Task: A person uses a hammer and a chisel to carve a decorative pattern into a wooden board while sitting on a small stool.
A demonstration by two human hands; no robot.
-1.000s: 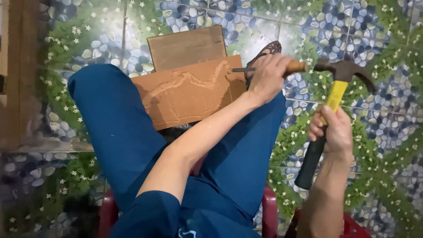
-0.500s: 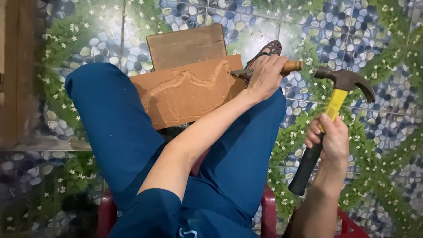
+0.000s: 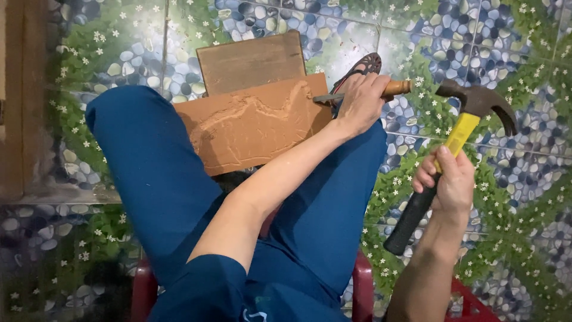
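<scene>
My left hand [image 3: 361,101] grips a wooden-handled chisel [image 3: 395,88], its metal tip resting on the right edge of a reddish-brown wooden panel [image 3: 250,128] with a carved relief line. The panel leans across my legs in blue trousers [image 3: 149,173]. My right hand [image 3: 447,182] holds a claw hammer [image 3: 465,119] with a yellow and black handle, its dark head raised just right of the chisel's butt, not touching it. A second, darker wooden board [image 3: 250,59] lies behind the carved panel.
I sit on a red plastic chair [image 3: 363,286]. A sandalled foot [image 3: 363,64] shows beyond the panel. The floor [image 3: 506,36] is tiled with a blue pebble and green leaf pattern. A wooden frame [image 3: 24,95] runs along the left edge.
The hammer head has swung away to the right of the chisel's butt and sits slightly lower. My left hand and the chisel stay on the panel's edge.
</scene>
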